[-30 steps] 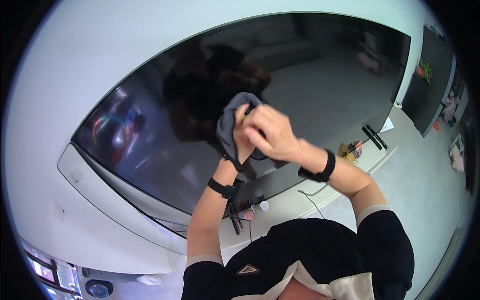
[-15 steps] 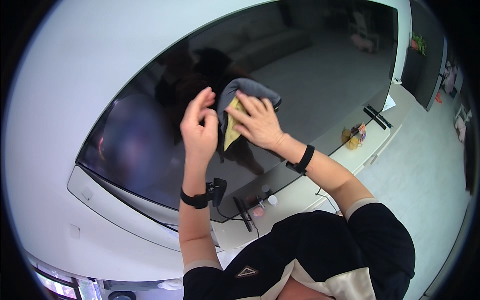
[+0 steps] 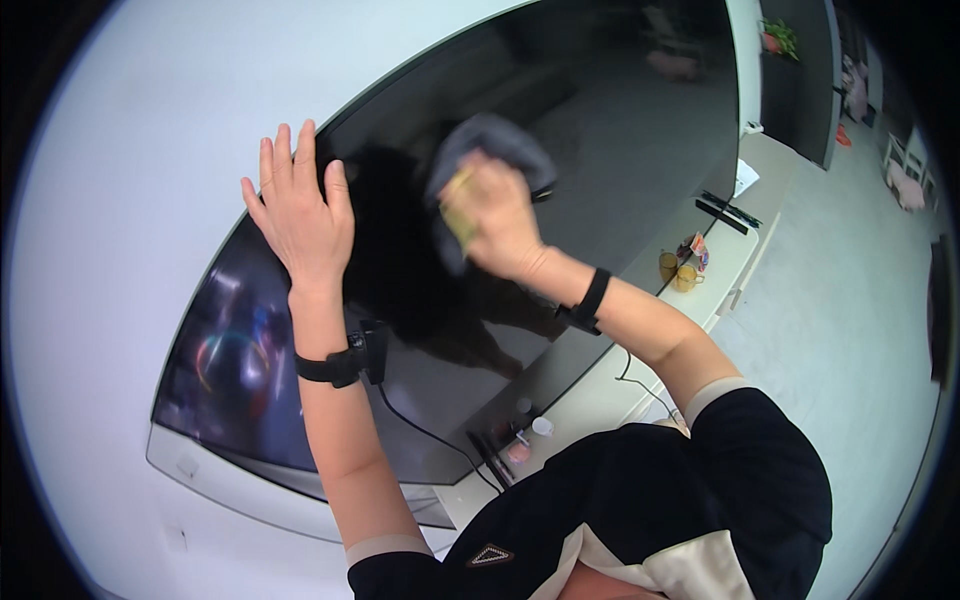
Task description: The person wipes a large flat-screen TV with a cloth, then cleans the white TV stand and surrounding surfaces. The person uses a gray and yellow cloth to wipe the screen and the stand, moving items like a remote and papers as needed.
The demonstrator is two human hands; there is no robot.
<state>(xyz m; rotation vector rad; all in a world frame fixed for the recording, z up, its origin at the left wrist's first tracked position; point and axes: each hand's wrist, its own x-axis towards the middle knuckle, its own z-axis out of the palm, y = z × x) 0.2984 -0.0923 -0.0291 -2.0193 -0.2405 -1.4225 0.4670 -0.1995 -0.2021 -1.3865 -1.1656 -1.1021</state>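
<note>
A large dark television fills the middle of the view, its screen glossy with reflections. My right hand, smeared by motion, presses a grey and yellow cleaning cloth against the screen. The cloth's grey part bunches beyond my fingers, while a bit of yellow shows at their left side. My left hand is open, fingers spread, at the television's upper left edge; it holds nothing. Black bands circle both wrists, and the left one carries a small black device with a cable.
Below the screen runs a white cabinet. On it stand a yellowish glass mug, a white cup and a small pink item. Black television feet rest there too. A potted plant is at the far right.
My left hand has moved left and up, and its fingers have spread at the television's edge. My right hand still has the cloth on the screen, shifted slightly up in view.
</note>
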